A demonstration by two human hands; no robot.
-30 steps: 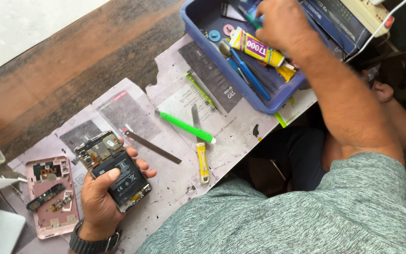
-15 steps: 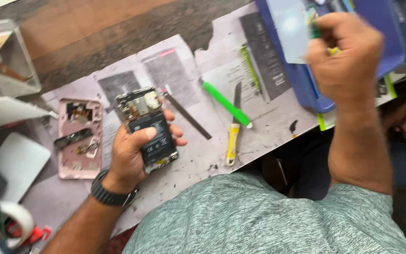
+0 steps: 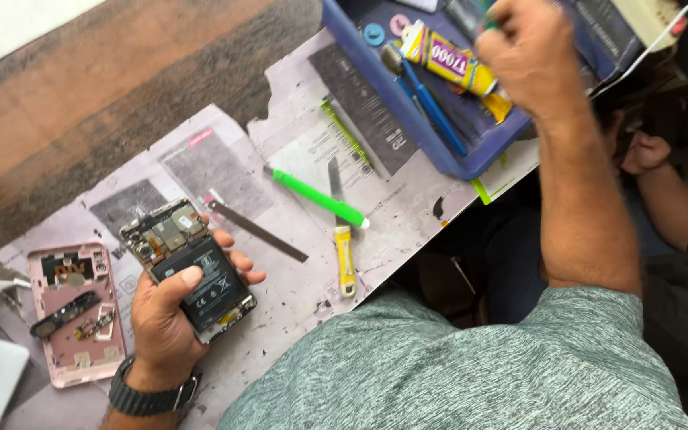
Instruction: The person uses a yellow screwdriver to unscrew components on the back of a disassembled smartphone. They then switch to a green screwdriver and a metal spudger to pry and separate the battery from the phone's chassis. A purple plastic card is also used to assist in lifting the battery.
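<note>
The left hand (image 3: 165, 318) grips an opened black phone (image 3: 189, 271) near the table's front edge; the right hand (image 3: 531, 56), fisted, grips a thin green tool over the blue plastic tray (image 3: 408, 111).

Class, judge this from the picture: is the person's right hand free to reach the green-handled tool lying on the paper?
Probably yes. The right hand is up over the blue tray, closed around something small, and the green-handled tool lies uncovered on the paper below the tray. The left hand is occupied with the opened phone.

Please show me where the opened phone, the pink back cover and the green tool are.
opened phone (image 3: 201, 283): head view, on its black battery.
pink back cover (image 3: 73, 314): head view, on its inner face.
green tool (image 3: 316, 197): head view, on its handle.
</note>
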